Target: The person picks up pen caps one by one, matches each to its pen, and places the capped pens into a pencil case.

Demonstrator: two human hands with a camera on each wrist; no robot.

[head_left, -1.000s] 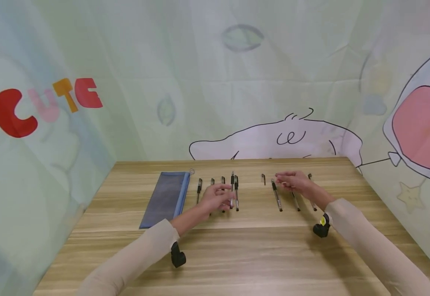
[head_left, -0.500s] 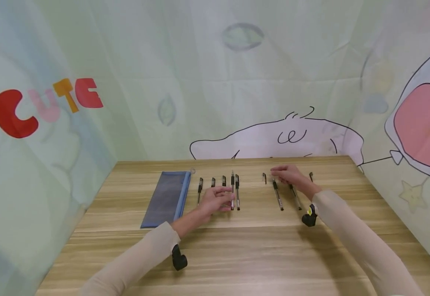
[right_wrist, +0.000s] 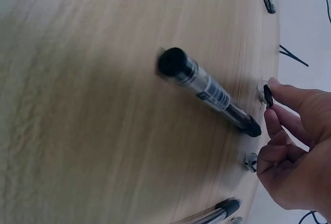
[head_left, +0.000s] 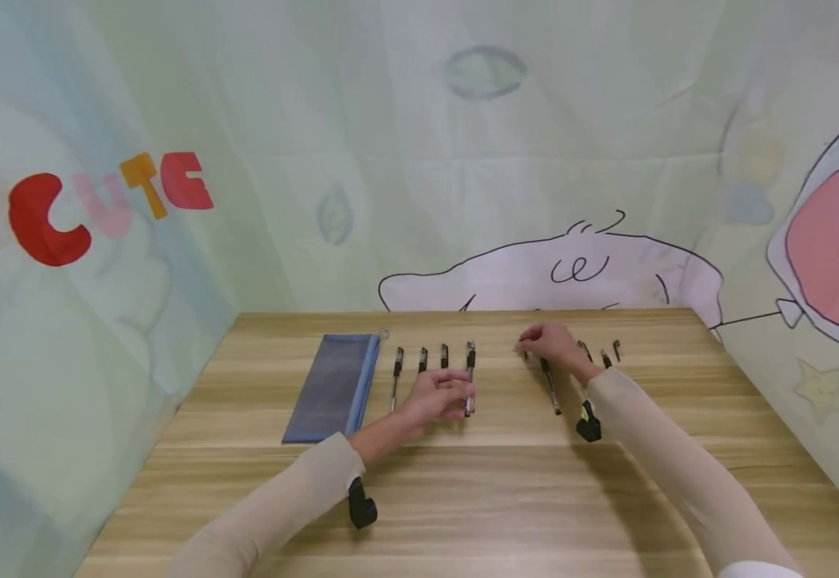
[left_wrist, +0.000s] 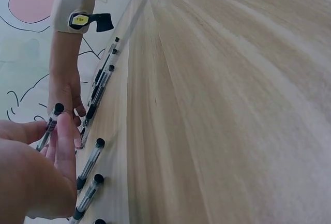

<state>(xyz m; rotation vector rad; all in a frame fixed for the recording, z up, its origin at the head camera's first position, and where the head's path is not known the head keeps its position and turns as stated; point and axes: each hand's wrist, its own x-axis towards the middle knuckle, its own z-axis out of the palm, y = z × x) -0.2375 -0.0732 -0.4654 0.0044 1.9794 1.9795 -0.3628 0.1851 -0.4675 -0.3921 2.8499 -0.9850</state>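
Observation:
In the head view my left hand [head_left: 437, 395] is over the left row of pens and grips a black gel pen [head_left: 470, 361]. The left wrist view shows this pen's dark end [left_wrist: 59, 108] rising between thumb and fingers. My right hand [head_left: 552, 343] is at the far right part of the table. Its thumb and fingertip pinch a small pen cap with a black clip [right_wrist: 268, 95]. Just beside that hand lies an uncapped pen [right_wrist: 212, 94], pointing away from me. Another pen [head_left: 397, 373] lies left of my left hand, with more partly hidden behind it.
A blue mesh zip pouch [head_left: 332, 389] lies flat at the left of the wooden table [head_left: 462, 498]. Loose caps, one of them a black cap [head_left: 617, 350], and a pen tip [head_left: 605, 358] show beyond my right sleeve. A printed curtain [head_left: 419, 201] stands behind the table.
My right hand has moved left to the small cap and now covers most of it. My left hand stays by its pens; the two pens there now appear lined up as one.

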